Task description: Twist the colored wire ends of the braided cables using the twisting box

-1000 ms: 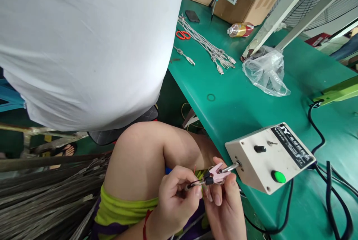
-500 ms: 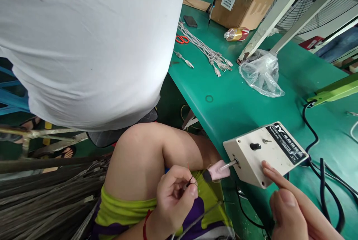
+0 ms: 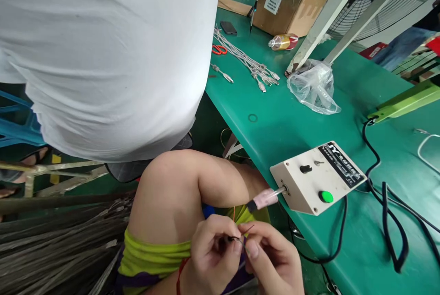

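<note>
Over the lap, my left hand (image 3: 216,249) pinches the end of a cable whose thin wires (image 3: 237,239) fan out between the fingertips. My right hand (image 3: 271,258) meets it from the right, thumb and forefinger closed on the same thin wires. A dark wire tip and a fine red wire (image 3: 234,214) stick up near the fingers. Just above the hands, a pink-wrapped spindle with a dark tip (image 3: 264,199) juts from a white control box (image 3: 316,178) at the table edge. The box has a black knob, a small switch and a green button (image 3: 326,196).
A person in a white shirt (image 3: 120,57) is close at the left. On the green table (image 3: 275,134) lie white USB cables (image 3: 245,59), red scissors (image 3: 219,49), a bottle (image 3: 283,42), a plastic bag (image 3: 316,86) and black cords (image 3: 385,221). Dark cable bundles (image 3: 62,235) hang lower left.
My right hand has left the control box, uncovering the green button, and has come to the wires beside my left hand. The view has shifted slightly.
</note>
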Available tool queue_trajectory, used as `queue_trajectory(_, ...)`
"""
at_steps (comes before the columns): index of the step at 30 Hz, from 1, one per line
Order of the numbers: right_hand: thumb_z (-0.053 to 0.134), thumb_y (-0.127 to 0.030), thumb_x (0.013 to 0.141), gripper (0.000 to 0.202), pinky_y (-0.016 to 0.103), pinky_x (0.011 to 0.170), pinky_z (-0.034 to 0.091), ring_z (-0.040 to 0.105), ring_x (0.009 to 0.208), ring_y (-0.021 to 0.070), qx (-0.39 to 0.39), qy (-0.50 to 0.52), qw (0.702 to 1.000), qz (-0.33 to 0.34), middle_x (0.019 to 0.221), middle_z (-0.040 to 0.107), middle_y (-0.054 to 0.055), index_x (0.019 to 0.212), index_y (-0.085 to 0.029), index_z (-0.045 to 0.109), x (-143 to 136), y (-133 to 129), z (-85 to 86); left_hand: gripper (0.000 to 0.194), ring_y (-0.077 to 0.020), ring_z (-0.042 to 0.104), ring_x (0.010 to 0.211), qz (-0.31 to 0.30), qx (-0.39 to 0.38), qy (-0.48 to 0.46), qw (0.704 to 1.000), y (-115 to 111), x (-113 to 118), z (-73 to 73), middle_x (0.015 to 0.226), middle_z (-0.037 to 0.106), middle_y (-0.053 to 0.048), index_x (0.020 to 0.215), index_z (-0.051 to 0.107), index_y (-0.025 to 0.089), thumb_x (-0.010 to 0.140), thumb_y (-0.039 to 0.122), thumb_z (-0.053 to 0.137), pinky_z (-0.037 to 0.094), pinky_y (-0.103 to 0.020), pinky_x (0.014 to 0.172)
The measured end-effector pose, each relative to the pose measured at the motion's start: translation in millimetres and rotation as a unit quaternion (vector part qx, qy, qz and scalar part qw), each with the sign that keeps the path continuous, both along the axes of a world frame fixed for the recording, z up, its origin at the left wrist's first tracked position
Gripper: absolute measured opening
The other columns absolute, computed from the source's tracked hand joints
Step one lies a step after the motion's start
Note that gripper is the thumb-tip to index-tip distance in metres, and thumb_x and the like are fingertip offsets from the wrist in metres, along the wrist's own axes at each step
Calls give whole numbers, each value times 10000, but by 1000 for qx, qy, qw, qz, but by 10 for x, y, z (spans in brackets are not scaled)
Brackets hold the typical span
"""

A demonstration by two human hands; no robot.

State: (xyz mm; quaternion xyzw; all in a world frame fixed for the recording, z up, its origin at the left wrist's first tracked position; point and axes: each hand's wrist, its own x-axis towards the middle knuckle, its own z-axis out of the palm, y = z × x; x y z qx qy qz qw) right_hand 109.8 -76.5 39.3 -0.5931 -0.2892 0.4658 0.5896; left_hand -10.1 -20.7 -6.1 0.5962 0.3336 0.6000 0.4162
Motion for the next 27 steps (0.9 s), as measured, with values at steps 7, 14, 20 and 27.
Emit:
queue_trajectory(7, 935, -449, 982, 230, 186, 589, 573, 640, 584, 132, 54, 71, 996, 30, 667, 744, 38, 866, -252, 906, 124, 144, -20, 262, -146, 578, 457, 2, 64, -9, 998, 57, 118, 92, 626, 642, 37, 1000, 677, 276, 1156, 484, 644, 517, -301, 508)
queue_trajectory(14, 1004, -455, 896, 250, 197, 559, 575, 637, 554, 136, 43, 66, 997, 27, 635, 742, 41, 795, -249, 904, 48, 255, 42, 413, -148, 580, 423, -35, 39, 30, 998, 162, 26, 181, 545, 610, 39, 836, 643, 271, 1131, 559, 660, 454, -293, 446)
queue_trajectory(20, 919, -590, 949, 424, 180, 507, 460, 549, 509, 114, -13, 45, 999, 10, 598, 694, 45, 796, -196, 889, 114, 238, -120, 284, -160, 588, 321, -51, 7, 21, 998, 123, 1, 106, 504, 674, 71, 960, 590, 292, 1158, 492, 623, 495, -301, 426)
queue_trajectory(27, 867, -678, 944, 475, 185, 498, 390, 412, 540, 106, -18, 140, 985, -95, 652, 603, -23, 1103, -230, 889, 145, 386, -111, 101, -163, 694, 431, 11, -44, 7, 999, 159, 24, 15, 655, 765, 29, 1056, 620, 303, 1149, 319, 655, 549, -235, 442)
